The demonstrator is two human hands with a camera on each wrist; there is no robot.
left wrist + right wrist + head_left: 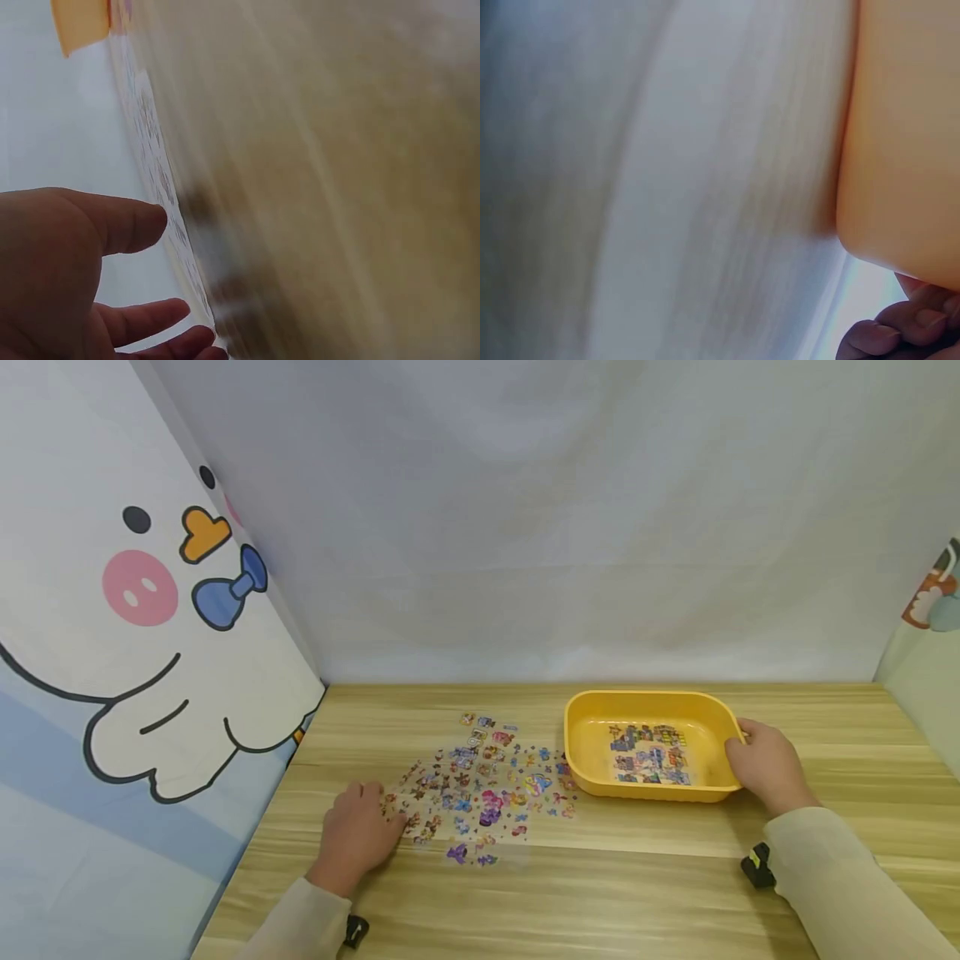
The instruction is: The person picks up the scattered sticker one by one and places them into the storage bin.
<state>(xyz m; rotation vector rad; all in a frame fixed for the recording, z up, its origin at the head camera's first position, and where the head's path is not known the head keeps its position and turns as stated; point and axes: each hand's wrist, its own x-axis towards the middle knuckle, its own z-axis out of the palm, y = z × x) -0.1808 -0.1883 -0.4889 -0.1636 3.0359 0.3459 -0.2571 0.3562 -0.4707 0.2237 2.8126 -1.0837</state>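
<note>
Several clear sticker sheets (pixel 483 785) with small colourful stickers lie spread on the wooden table (pixel 645 893). My left hand (pixel 377 807) rests at their left edge, fingers fairly straight and touching the nearest sheet. The blurred left wrist view shows the thumb (pixel 127 221) held apart from the fingers beside the sheet edge (pixel 161 180). A yellow tray (pixel 581 731) stands to the right of the sheets, with one sticker sheet (pixel 648 753) lying inside. My right hand (pixel 744 750) grips the tray's right rim. In the right wrist view its curled fingertips (pixel 900 330) lie against the tray wall (pixel 900 150).
A cartoon-printed cloth panel (pixel 135 635) closes off the left side and a white cloth backdrop (pixel 570 527) the rear. Another printed panel (pixel 933 602) stands at the right. Bare wood stretches along the near edge between my sleeves.
</note>
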